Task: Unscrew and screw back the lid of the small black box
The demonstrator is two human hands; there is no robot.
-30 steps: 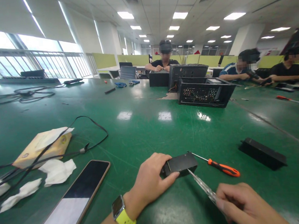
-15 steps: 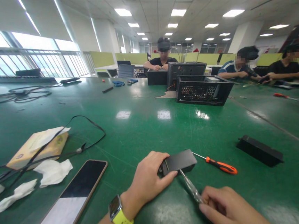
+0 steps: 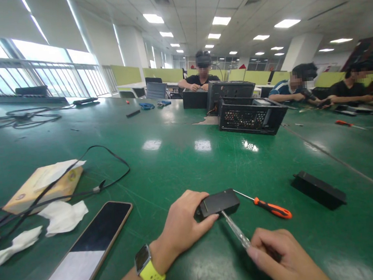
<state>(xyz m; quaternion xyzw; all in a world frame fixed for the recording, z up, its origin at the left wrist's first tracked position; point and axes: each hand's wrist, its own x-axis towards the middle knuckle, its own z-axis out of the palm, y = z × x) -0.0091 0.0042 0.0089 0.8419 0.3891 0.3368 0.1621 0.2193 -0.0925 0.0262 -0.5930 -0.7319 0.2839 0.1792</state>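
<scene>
The left hand (image 3: 185, 216) reached in from the lower left, its forearm slanting up and to the right, with a yellow-strapped watch (image 3: 148, 267) at the wrist. The back of this hand faced up. Its fingers were grasping the left end of a black box (image 3: 220, 201), bent over the far side, while the thumb stretched along the near edge, so that the box was pinched between them. The box was at the tabletop (image 3: 169, 172) in front of the person, its long side running roughly left to right.

The right hand (image 3: 277, 249) came from the lower right, its forearm pointing up and to the left. Its fingers were curled around the rear of a clear driver (image 3: 236, 230), the thumb extended along the near side of the grip. The driver sloped up and leftward, its tip at the near edge of the box, just beside the left thumb; whether the tip sat in a seam could not be told.

An orange screwdriver (image 3: 273, 208) lay to the right of the box, its shaft pointing toward the far right corner. Farther right lay a black bar (image 3: 319, 190), well apart from both hands. A phone (image 3: 98, 237) rested left of the left forearm.
</scene>
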